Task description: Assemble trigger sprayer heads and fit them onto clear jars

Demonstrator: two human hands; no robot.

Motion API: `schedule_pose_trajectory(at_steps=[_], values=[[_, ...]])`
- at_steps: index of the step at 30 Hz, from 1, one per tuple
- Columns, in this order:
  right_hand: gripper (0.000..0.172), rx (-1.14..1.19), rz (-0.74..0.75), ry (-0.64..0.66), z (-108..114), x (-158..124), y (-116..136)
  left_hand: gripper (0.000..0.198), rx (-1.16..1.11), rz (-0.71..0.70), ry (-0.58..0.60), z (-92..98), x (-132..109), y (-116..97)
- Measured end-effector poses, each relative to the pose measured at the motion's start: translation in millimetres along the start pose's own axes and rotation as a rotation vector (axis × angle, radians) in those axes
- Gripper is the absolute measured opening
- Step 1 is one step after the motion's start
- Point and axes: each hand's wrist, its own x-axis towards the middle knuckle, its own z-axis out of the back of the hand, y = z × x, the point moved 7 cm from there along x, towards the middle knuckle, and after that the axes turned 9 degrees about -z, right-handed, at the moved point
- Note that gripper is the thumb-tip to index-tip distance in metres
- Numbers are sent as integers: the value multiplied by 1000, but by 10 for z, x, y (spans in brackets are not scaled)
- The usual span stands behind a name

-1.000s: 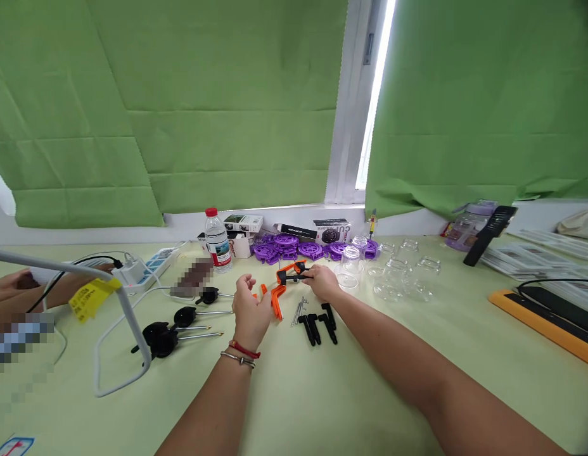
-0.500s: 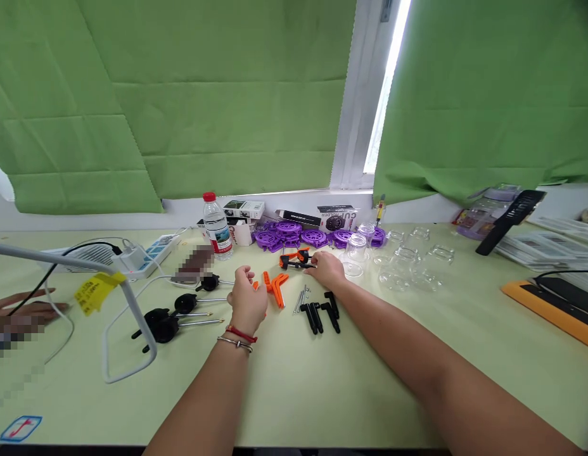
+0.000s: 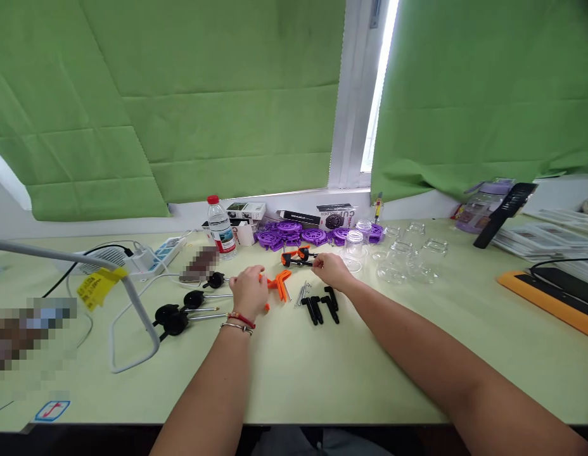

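Note:
My left hand (image 3: 249,294) lies low over a small group of orange plastic clip parts (image 3: 279,285), its back towards me. Its fingertips are hidden, so what they grip does not show. Farther right, my right hand (image 3: 332,270) has its fingers pinched together at the end of an orange-and-black clamp (image 3: 292,260), which lies with another like it. Between my hands are thin metal pins or screws (image 3: 301,294) and several black L-shaped handles (image 3: 315,310). Black round pieces with metal rods (image 3: 174,322) sit left of my left hand.
Purple openwork discs (image 3: 288,229), small boxes (image 3: 246,211) and a red-capped water bottle (image 3: 221,229) line the back. Clear cups (image 3: 401,256) stand right of my right hand. A bent grey metal bar (image 3: 137,304), a power strip (image 3: 168,253) and a blurred person's hand (image 3: 18,335) are at left.
My left hand has turned over and lowered onto the orange parts. My right hand has shifted slightly right along the clamp. The view has tilted a little, and the other person's hand has moved nearer.

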Motion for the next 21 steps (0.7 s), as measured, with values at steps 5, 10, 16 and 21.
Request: schedule_pose_trajectory(at_steps=[5,10,16,21], values=[[13,32,61,93,-67,-285,205,24,103,163,-121,262,-20,328],[23,-39,76,172,-264,-512,593,25,219,216,-210,446,-35,532],[11,-111,-52,167,-485,-531,735,28,278,260,-192,488,-5,746],[6,-82,-113,183,-566,-487,659,25,270,337,-54,342,0,867]])
